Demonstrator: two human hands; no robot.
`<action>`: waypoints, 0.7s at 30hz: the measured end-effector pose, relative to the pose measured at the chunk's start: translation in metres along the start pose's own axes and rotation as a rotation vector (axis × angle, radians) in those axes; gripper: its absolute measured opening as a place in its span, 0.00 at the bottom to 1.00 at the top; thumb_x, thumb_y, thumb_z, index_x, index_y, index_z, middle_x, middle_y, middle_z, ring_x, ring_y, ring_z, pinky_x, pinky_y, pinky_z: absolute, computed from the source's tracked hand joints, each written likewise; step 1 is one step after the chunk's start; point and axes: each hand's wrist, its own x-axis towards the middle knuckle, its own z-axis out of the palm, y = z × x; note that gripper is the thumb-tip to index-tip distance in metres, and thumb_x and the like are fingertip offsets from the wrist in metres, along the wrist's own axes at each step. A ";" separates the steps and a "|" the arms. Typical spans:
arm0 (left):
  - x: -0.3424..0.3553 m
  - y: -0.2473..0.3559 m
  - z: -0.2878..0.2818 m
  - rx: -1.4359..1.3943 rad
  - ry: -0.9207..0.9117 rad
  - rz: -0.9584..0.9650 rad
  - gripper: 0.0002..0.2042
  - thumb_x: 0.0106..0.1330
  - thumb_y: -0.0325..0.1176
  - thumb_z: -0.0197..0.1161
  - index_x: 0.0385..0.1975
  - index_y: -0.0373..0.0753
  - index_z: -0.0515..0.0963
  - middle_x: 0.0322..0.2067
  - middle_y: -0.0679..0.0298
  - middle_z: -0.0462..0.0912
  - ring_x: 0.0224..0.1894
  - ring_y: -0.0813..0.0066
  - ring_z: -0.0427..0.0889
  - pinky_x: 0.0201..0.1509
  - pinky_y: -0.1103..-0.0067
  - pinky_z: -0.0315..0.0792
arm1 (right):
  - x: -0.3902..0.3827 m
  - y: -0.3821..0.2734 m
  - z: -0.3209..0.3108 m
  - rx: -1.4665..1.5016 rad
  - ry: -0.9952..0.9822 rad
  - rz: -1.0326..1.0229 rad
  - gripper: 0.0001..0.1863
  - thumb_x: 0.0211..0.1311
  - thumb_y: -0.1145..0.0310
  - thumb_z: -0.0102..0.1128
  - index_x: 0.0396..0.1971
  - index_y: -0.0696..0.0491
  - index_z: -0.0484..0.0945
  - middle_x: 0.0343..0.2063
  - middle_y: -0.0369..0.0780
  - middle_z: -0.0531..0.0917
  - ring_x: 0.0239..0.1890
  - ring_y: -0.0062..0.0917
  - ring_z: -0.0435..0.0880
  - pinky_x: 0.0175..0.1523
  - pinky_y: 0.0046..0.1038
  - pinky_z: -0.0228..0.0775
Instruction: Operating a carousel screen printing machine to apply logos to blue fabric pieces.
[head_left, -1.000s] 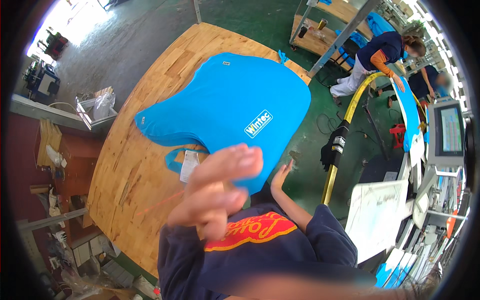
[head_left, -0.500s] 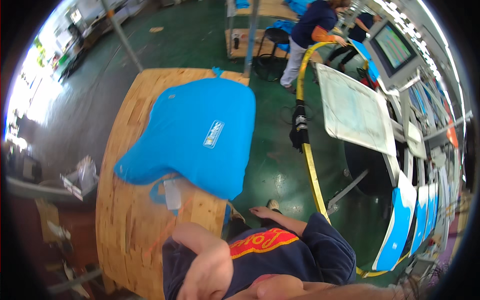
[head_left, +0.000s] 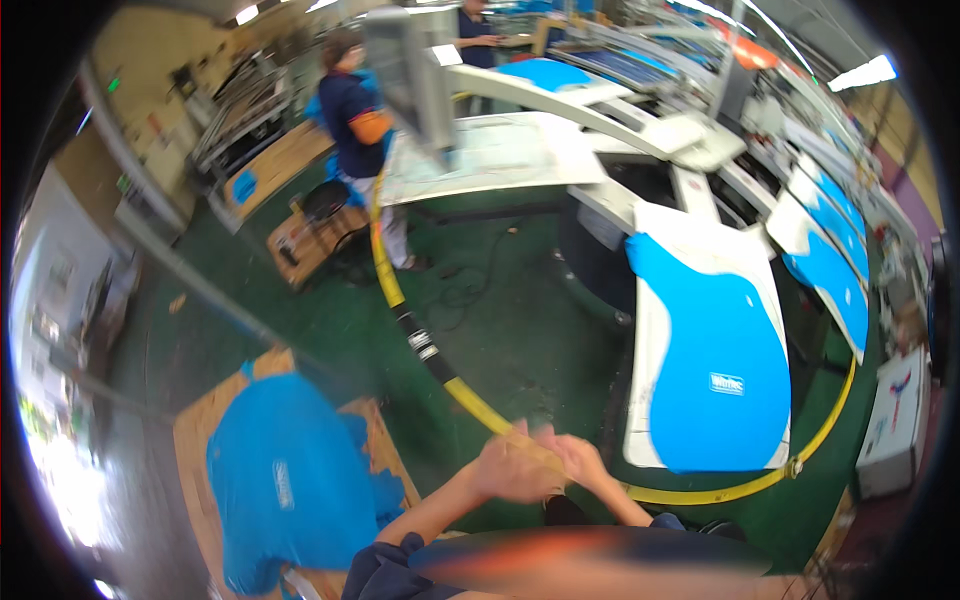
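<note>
My left hand (head_left: 512,469) and my right hand (head_left: 580,462) are close together in front of me, touching or nearly so. Motion smears their fingers, and I see no thing between them. Just past them curves a yellow hoop-like rail (head_left: 478,408) with a black-wrapped section; I cannot tell whether they touch it. To the right, a blue shaped fabric piece (head_left: 716,370) with a white printed label lies flat on a white platen (head_left: 652,240). Left of me, a blue fabric cover (head_left: 275,470) rests on a wooden table (head_left: 190,440).
A grey monitor (head_left: 405,85) on an arm and a bare white platen (head_left: 490,150) stand ahead. Beyond the rail is a person (head_left: 352,125) in a dark shirt, near a black stool (head_left: 325,200). More blue pieces (head_left: 830,270) lie on platens at right. A metal post (head_left: 190,265) rises at left.
My view has swung right, from the wooden table toward the platens. My hands, apart before, have come together in front of me. The blue cover now appears at lower left.
</note>
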 end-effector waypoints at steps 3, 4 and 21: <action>0.041 -0.060 0.122 -0.293 -0.209 -0.458 0.17 0.62 0.34 0.59 0.51 0.42 0.75 0.56 0.52 0.73 0.60 0.53 0.70 0.66 0.63 0.60 | 0.018 0.044 -0.091 -0.221 0.282 -0.040 0.10 0.60 0.70 0.55 0.40 0.54 0.80 0.34 0.44 0.84 0.39 0.39 0.82 0.45 0.38 0.71; 0.040 -0.076 0.163 -0.307 -0.228 -0.437 0.17 0.62 0.34 0.59 0.51 0.42 0.75 0.56 0.52 0.73 0.60 0.53 0.70 0.66 0.63 0.60 | 0.016 0.065 -0.122 -0.307 0.380 0.019 0.11 0.60 0.71 0.56 0.42 0.54 0.80 0.38 0.45 0.83 0.44 0.40 0.80 0.49 0.38 0.69; 0.044 -0.269 0.557 -1.510 -0.407 -1.816 0.40 0.66 0.61 0.51 0.67 0.33 0.56 0.66 0.50 0.61 0.64 0.56 0.64 0.67 0.65 0.59 | 0.000 0.186 -0.198 -0.623 0.388 0.812 0.36 0.60 0.53 0.53 0.68 0.46 0.58 0.72 0.47 0.48 0.73 0.47 0.40 0.70 0.59 0.23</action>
